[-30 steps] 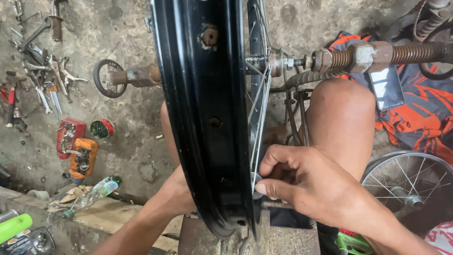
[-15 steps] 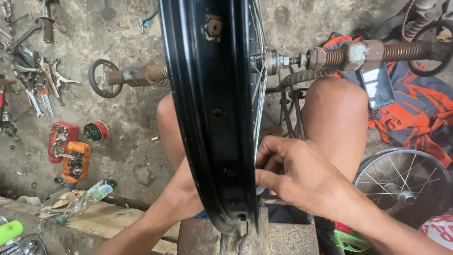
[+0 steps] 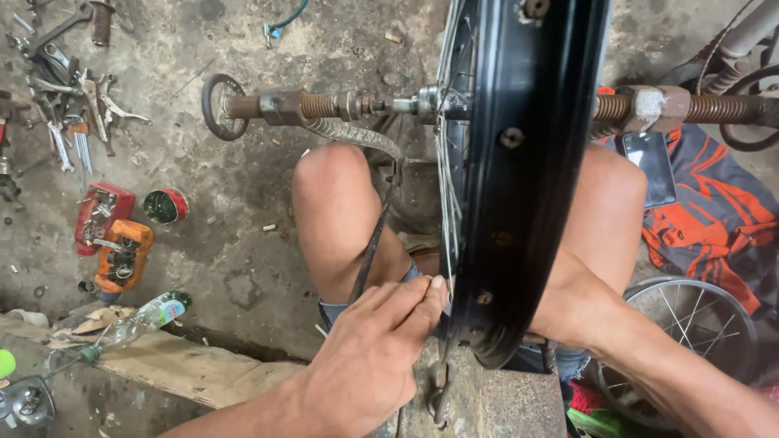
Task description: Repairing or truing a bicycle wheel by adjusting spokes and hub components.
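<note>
The person is showing 2 bare forearms with no sleeves, and the left hand is wearing no glove or ring. Both knees are showing bare, with blue denim shorts covering the thighs.

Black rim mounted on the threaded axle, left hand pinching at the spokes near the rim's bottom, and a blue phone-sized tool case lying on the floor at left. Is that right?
Not quite: the head view shows the cases on the floor at left are red and orange, not blue. The rest holds: the black rim sits on the threaded axle, and the left hand pinches at the spokes.
</note>
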